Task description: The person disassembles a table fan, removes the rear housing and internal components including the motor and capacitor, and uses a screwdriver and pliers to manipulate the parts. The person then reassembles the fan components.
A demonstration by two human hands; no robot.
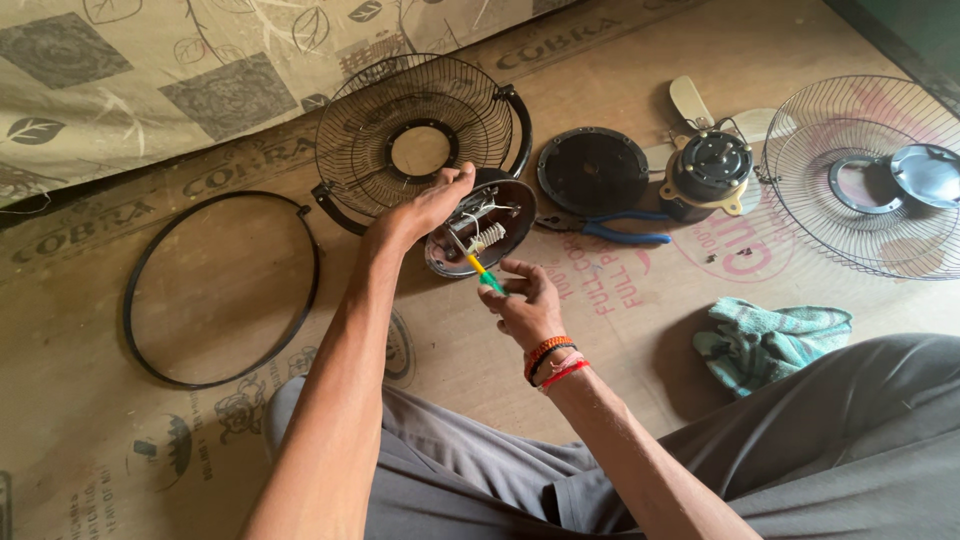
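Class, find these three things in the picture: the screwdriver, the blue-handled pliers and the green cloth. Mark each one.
screwdriver [481, 270]: head view, on its yellow and green handle by the right hand's fingers.
blue-handled pliers [625, 236]: head view, on the lower blue handle.
green cloth [765, 340]: head view, on its crumpled middle.

Home floor repair spot: mattress [150, 80], cardboard sheet [600, 330], fan parts.

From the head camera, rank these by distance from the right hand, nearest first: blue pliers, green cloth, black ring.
1. Blue pliers, just up and right of the right hand.
2. Green cloth, farther right on the floor.
3. Black ring, far left, beyond the left arm.
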